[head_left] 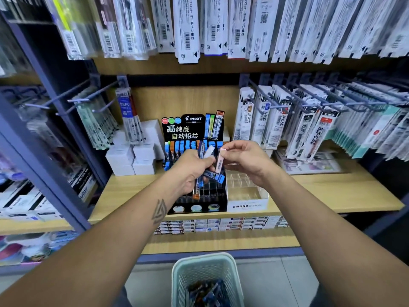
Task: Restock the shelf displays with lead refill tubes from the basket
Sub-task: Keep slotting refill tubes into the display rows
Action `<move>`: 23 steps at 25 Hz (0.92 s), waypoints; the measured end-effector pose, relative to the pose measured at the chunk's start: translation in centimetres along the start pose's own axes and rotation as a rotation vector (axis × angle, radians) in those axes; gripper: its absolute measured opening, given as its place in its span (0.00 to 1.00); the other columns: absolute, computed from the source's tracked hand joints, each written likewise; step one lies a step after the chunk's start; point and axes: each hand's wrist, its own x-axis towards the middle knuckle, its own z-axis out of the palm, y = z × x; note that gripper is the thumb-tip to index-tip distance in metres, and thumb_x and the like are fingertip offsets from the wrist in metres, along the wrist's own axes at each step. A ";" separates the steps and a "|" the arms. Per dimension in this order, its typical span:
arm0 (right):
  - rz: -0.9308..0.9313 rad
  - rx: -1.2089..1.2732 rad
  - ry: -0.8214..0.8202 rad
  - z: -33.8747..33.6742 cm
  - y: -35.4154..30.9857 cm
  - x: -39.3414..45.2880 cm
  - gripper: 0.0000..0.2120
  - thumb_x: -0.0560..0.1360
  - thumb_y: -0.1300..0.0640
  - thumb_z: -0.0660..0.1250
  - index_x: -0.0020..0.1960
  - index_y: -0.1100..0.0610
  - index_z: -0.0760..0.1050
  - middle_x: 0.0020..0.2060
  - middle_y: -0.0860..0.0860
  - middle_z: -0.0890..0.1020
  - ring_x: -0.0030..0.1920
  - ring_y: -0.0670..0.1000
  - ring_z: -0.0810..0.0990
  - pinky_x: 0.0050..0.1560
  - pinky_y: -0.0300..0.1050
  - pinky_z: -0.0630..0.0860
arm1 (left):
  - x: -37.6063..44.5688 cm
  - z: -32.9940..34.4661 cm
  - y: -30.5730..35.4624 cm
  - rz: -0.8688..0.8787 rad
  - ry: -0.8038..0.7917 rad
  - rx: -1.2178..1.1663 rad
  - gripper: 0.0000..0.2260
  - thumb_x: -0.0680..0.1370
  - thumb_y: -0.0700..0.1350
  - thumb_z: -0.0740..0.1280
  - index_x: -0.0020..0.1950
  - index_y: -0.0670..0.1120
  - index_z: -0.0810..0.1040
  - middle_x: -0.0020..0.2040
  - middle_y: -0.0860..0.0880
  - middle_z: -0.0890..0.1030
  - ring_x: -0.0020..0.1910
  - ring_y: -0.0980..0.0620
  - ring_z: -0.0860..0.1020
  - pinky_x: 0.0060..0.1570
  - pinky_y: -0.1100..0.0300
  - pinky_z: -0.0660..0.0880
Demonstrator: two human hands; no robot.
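The step in hand is sorting: both hands are raised in front of the black, slotted Pilot lead display (194,127) on the pale wooden shelf (332,189), separating one tube from a handful.

The left hand (192,169) is curled tight round a fan of slim plastic lead refill tubes (210,173): dark bodies with blue caps, one with an orange cap hanging low, and a whitish one sticking up. The right hand (245,160) pinches a single pale pink lead refill tube (219,161) at its top between thumb and forefinger, holding it upright just beside the bundle; its other fingers are loosely bent. Whether the pink tube has come wholly free of the bundle is not clear from here.

The display's rear rows already hold blue- and orange-capped tubes, while its front slots, below the hands, look bare. To its right stands a clear plastic compartment tray with a white Mono label (245,196), apparently unfilled. The mint-green mesh plastic basket (177,278) sits on the floor below, with more tubes inside.

The next move probably calls for deciding which display the pink tube belongs in, which the picture does not settle, then lowering it upright into a free slot without nudging tubes already seated.
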 end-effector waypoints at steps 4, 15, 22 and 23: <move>0.002 0.115 0.064 -1.4 -0.5 0.0 0.06 0.74 0.72 0.70 0.50 0.66 0.79 0.42 0.59 0.84 0.44 0.55 0.84 0.47 0.45 0.83 | 0.2 1.2 0.4 -0.058 -0.053 0.027 0.06 0.83 0.40 0.65 0.52 0.38 0.80 0.34 0.45 0.79 0.28 0.52 0.75 0.25 0.61 0.69; -0.297 -0.511 0.468 -6.5 -1.9 3.7 0.07 0.76 0.65 0.73 0.48 0.53 0.81 0.42 0.48 0.83 0.45 0.48 0.81 0.57 0.41 0.79 | 1.8 3.2 0.4 -0.034 -0.019 -0.020 0.12 0.82 0.40 0.66 0.61 0.33 0.77 0.35 0.44 0.80 0.29 0.51 0.76 0.26 0.60 0.69; -0.255 -0.742 0.487 -7.9 -0.5 4.8 0.06 0.77 0.62 0.73 0.53 0.55 0.84 0.48 0.52 0.86 0.50 0.52 0.84 0.61 0.49 0.79 | 2.5 3.6 0.4 -0.023 -0.016 -0.020 0.11 0.82 0.39 0.66 0.60 0.34 0.78 0.35 0.45 0.80 0.31 0.51 0.76 0.27 0.59 0.69; -0.254 -0.750 0.477 -7.9 -0.3 4.8 0.07 0.76 0.62 0.73 0.53 0.56 0.84 0.48 0.52 0.86 0.51 0.52 0.84 0.61 0.49 0.79 | 2.6 3.6 0.3 -0.025 -0.011 -0.018 0.11 0.82 0.40 0.66 0.61 0.34 0.77 0.36 0.44 0.80 0.31 0.51 0.76 0.27 0.59 0.70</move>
